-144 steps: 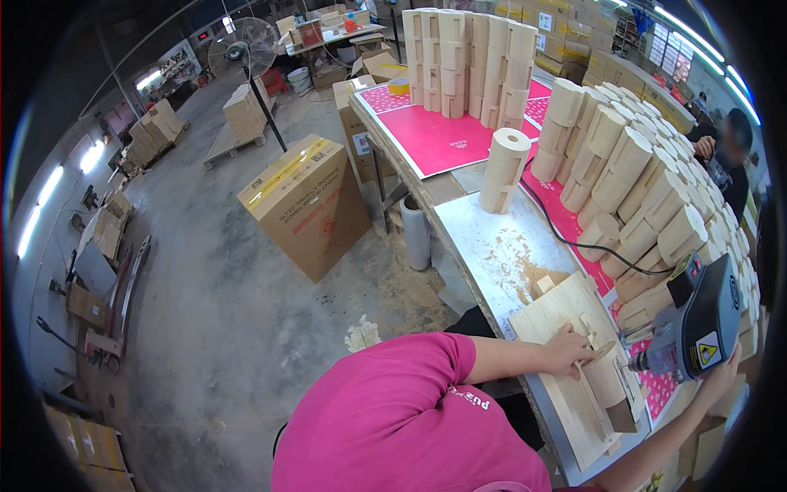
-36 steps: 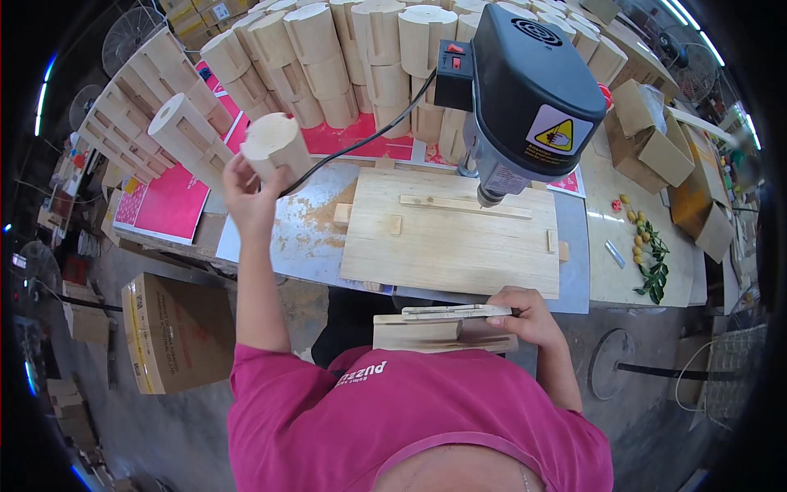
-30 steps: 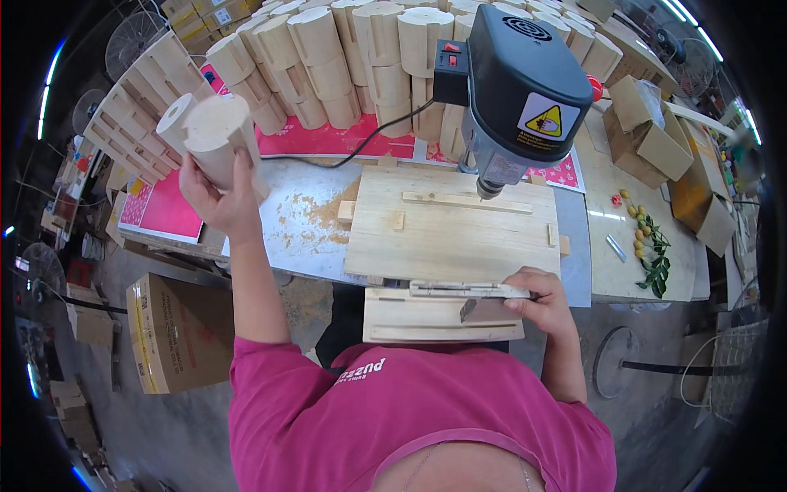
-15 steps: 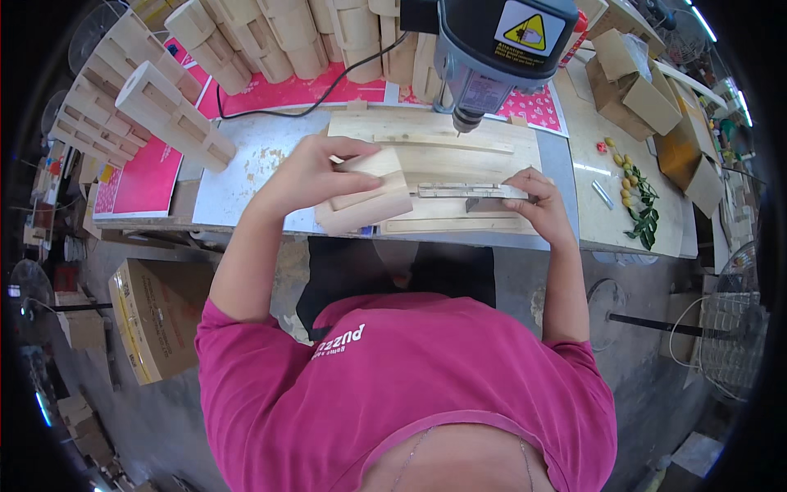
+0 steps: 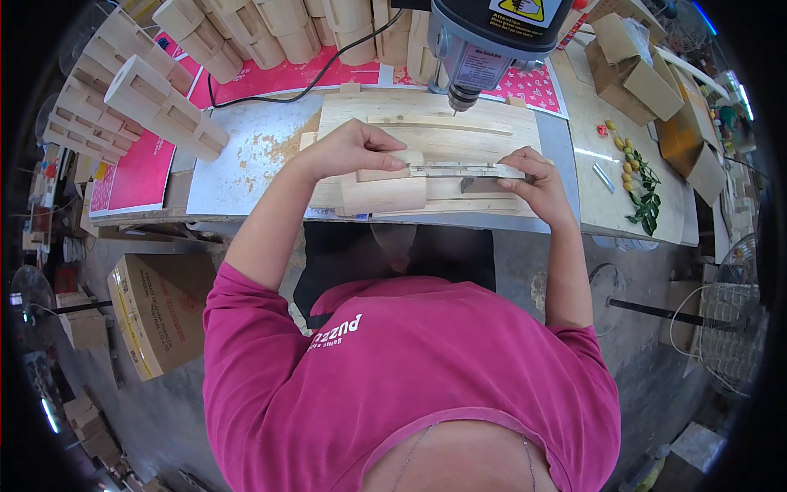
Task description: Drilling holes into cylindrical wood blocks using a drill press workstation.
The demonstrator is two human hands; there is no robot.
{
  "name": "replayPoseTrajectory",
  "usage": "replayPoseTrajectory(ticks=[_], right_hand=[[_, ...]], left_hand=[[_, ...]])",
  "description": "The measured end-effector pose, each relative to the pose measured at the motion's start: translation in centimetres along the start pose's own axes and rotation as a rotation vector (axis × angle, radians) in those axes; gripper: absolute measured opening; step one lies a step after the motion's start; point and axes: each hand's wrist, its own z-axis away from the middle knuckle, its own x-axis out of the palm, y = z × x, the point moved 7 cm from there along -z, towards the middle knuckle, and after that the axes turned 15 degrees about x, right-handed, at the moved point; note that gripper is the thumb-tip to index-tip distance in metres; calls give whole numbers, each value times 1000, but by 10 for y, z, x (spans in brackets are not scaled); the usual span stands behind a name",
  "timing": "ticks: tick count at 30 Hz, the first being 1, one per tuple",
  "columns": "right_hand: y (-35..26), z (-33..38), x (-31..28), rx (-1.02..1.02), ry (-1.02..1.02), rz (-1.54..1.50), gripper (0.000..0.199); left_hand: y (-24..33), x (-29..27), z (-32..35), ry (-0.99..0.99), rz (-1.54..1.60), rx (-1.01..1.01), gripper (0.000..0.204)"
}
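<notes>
My left hand (image 5: pixel 357 152) grips a pale wooden block (image 5: pixel 385 195) with a rounded near side and a recess along its top. The thumb presses at the recess and the fingertips reach over the far side. My right hand (image 5: pixel 533 176) pinches the right end of a narrow pale strip with a grey metal plate (image 5: pixel 467 171); I cannot make out its exact kind. The strip's left end meets the block's right end beside my left fingertips. Both hands are over a wooden board (image 5: pixel 426 107) with raised slats.
A drill press (image 5: pixel 484 49) stands just beyond the board, its bit (image 5: pixel 456 111) pointing down. Grooved wooden cylinders (image 5: pixel 164 107) stand at the back left. A black cable (image 5: pixel 303 92) crosses there. On the right lie yellow fruits with leaves (image 5: pixel 643 197) and an open cardboard box (image 5: pixel 627 74).
The wooden block has turned from tilted to nearly level. The strip's left end, apart from the block before, now meets it. My right hand has barely moved.
</notes>
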Motion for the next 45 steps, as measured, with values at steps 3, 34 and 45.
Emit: replayPoseTrajectory(ticks=[3,34,45], right_hand=[[-2,0,3,-19,0,-11,27],[41,-20,-11,101,783,411,47],[28,-28,-19,201,467,315,43]], left_hand=[[-7,17,-10,47,19,20,42],[-22,34,3,655,-900,222,62],[-31,15,11,542,-884,271,53]])
